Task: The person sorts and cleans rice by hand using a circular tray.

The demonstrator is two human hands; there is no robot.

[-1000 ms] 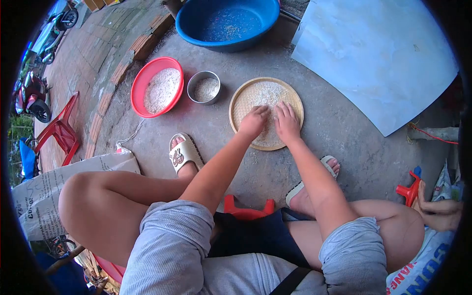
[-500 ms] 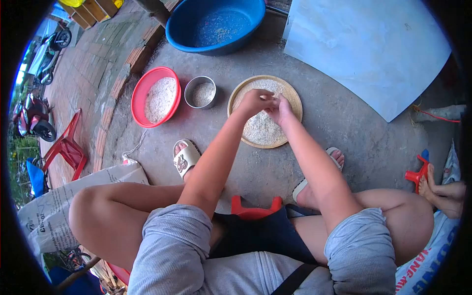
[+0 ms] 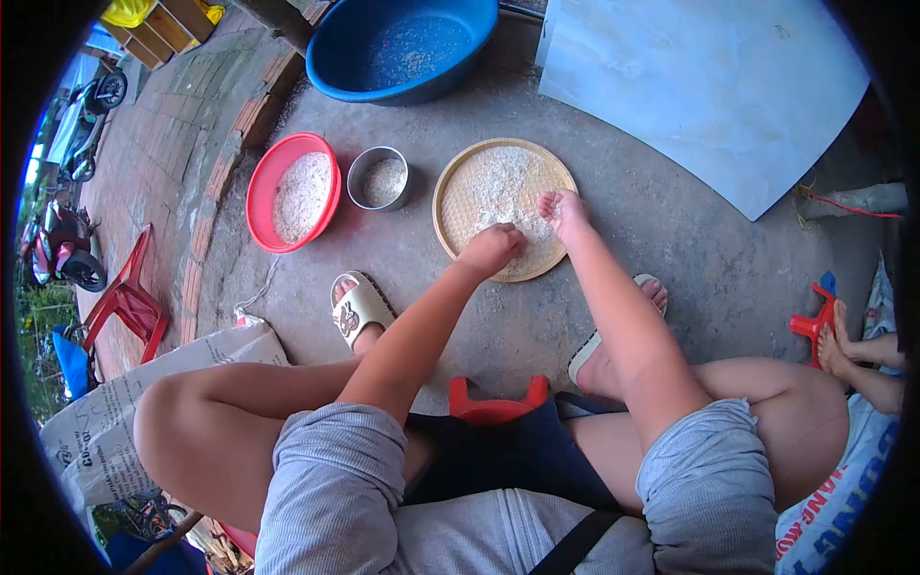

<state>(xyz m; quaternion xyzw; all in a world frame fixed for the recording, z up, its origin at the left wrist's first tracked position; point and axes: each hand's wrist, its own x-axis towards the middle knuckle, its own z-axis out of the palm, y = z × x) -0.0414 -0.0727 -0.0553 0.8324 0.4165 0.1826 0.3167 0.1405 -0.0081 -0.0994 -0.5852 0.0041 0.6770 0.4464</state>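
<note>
A round woven bamboo tray (image 3: 450,230) lies on the ground before me, with pale, rice-like grain (image 3: 506,177) spread over it. My left hand (image 3: 494,249) is low over its near side, fingers curled down at the grain; what they hold is hidden. Above the tray's right rim is my right hand (image 3: 565,213), turned partly palm up with its fingers folded in. I cannot make out what is inside it. The two hands are apart.
Left of the tray stand a metal bowl (image 3: 353,182) and a red basin (image 3: 254,206), both containing pale grain. A large blue tub (image 3: 383,94) and a pale sheet (image 3: 709,96) lie beyond. Another person's feet (image 3: 834,345) are at right, beside a red stool (image 3: 810,324).
My hands were together over the tray's middle and have separated. The left came nearer and down to the grain; the right moved to the right rim. More of the tray's weave shows.
</note>
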